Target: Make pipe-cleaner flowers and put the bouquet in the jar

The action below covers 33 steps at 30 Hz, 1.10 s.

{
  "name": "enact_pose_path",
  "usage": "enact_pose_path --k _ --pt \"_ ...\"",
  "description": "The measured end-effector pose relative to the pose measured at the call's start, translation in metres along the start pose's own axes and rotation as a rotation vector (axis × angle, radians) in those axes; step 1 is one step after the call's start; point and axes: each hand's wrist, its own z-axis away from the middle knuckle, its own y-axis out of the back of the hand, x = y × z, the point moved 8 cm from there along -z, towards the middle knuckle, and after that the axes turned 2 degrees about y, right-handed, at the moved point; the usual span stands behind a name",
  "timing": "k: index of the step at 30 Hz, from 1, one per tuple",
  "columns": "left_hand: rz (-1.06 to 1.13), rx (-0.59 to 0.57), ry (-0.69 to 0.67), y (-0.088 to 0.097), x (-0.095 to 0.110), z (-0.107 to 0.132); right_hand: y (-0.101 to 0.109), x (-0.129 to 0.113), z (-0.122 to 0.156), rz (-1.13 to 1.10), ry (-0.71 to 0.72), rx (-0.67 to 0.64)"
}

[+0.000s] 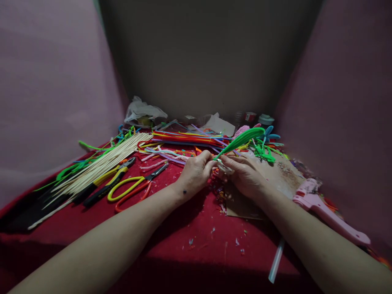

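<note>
A long, looped green pipe-cleaner leaf points up and to the right from between my fingertips. My left hand pinches it at its narrow base. Close against it, my right hand has its fingers closed round the same base. A small whitish, shiny piece shows at the right fingertips; I cannot make out what it is. Below my hands, part of a brown cardboard sheet lies on the red cloth.
At left lie wooden skewers, yellow-and-black pliers and scissors. Coloured pipe cleaners are bundled behind my hands. A pink glue gun rests at right, and a translucent stick lies beneath my right forearm.
</note>
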Motion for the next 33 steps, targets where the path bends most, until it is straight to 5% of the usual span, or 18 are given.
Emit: enact_pose_path --k 7,17,33 --pt "0.096 -0.047 0.063 -0.003 -0.003 0.000 0.001 0.004 -0.001 -0.037 -0.032 0.003" --pt "0.475 -0.200 0.304 -0.017 -0.007 0.002 0.004 0.004 -0.003 0.105 -0.019 0.006" --pt "1.059 -0.464 0.437 -0.039 -0.013 0.008 0.011 0.011 -0.004 0.096 -0.056 0.050"
